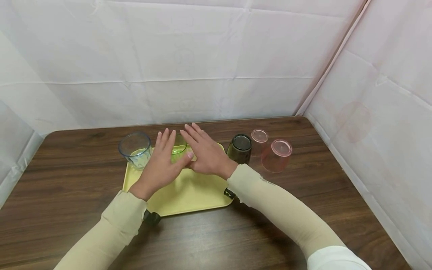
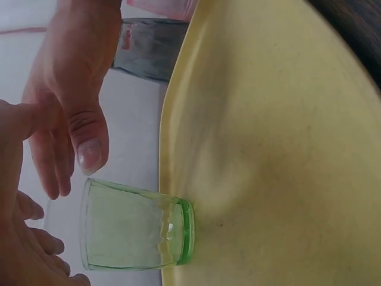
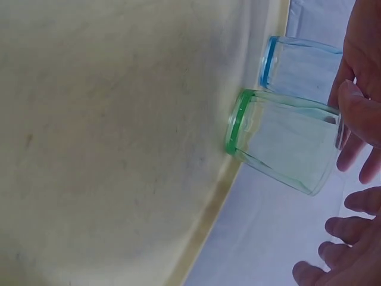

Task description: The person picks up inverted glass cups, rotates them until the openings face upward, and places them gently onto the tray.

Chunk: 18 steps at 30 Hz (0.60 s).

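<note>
Both hands hover over the back part of a yellow tray (image 1: 192, 191), fingers extended, thumbs near each other. Between and behind them stands a clear green glass (image 1: 179, 144), upright on the tray. The left hand (image 1: 162, 165) is at the glass's left and front side, holding nothing. From the right, the right hand (image 1: 209, 153) reaches over with straight fingers, also holding nothing. In the left wrist view a gap shows between the right thumb and the green glass (image 2: 131, 226). To the left hand's left, a clear blue glass (image 1: 135, 148) stands upright at the tray's back left corner.
Right of the tray, a dark grey glass (image 1: 240, 148) stands upside down. Beside it are two pink glasses, a rear one (image 1: 259, 140) and a front one (image 1: 277, 155), also inverted. White cloth (image 1: 185, 56) hangs behind the brown wooden table (image 1: 67, 180).
</note>
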Each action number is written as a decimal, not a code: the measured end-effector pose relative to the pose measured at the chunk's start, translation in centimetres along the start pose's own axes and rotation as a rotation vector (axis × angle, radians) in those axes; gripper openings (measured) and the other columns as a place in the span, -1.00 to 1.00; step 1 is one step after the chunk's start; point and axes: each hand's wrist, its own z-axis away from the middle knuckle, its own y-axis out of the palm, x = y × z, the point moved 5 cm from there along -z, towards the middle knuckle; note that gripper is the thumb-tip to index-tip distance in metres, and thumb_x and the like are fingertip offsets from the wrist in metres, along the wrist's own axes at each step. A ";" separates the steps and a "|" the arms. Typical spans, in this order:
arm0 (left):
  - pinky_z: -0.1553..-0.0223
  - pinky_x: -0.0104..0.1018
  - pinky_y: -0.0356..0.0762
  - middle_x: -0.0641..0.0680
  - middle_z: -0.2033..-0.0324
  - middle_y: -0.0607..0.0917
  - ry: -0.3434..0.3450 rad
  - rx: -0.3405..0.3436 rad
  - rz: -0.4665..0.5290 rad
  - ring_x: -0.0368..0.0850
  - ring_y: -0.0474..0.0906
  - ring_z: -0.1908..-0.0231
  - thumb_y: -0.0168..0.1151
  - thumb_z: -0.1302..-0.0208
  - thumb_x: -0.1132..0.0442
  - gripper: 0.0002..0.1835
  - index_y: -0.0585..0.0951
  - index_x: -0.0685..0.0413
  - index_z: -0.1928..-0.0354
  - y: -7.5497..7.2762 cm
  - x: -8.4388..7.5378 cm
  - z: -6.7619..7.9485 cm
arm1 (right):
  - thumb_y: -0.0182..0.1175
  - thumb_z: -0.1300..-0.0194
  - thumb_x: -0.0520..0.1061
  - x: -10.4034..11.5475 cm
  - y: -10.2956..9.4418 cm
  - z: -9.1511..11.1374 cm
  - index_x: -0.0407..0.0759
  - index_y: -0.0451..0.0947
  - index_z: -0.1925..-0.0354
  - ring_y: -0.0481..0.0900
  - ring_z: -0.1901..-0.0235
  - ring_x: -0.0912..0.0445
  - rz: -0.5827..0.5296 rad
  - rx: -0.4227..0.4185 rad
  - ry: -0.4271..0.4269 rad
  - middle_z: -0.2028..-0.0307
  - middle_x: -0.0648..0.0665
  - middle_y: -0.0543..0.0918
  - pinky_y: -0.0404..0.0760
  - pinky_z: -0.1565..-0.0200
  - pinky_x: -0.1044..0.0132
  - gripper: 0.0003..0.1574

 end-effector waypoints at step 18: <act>-0.56 0.50 -0.22 0.26 -0.68 -0.11 0.069 0.040 -0.330 0.42 -0.32 -0.65 0.05 -0.40 -0.48 0.05 -0.02 -0.06 -0.69 -1.2 -2.7 3.2 | 0.13 -0.39 0.52 1.1 -1.3 4.0 0.04 -0.07 -0.69 -0.32 -0.71 -0.10 0.183 0.042 0.041 -0.71 -0.13 -0.10 -0.19 -0.67 -0.18 0.20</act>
